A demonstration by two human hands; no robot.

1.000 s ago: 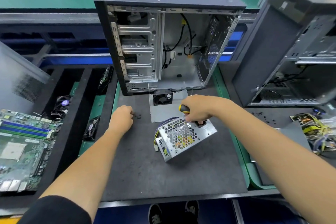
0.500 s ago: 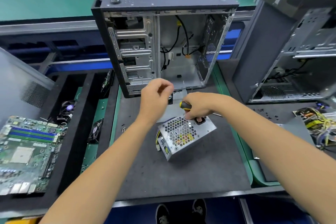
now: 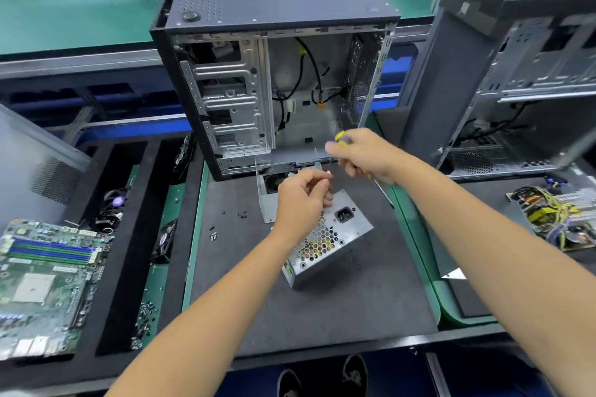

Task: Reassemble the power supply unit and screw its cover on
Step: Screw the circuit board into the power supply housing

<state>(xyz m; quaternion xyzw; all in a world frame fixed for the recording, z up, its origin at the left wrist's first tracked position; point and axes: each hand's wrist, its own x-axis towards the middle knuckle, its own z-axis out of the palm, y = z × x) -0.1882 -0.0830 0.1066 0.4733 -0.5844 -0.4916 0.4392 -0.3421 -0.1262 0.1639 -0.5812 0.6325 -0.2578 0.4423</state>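
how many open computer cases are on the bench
2. One tower case stands upright at the centre, behind the power supply unit. A second case stands at the right edge, partly cut off. More may sit outside the view.

We see the power supply (image 3: 325,242) lying tilted on the mat (image 3: 322,300) at the middle of the tabletop (image 3: 419,337). Behind it stands the open computer case (image 3: 274,80), with a metal cover (image 3: 269,203) between them. Loose screws (image 3: 225,222) lie left of the power supply. Further left sits a circuit board (image 3: 42,284). A second case (image 3: 503,84) stands to the right.
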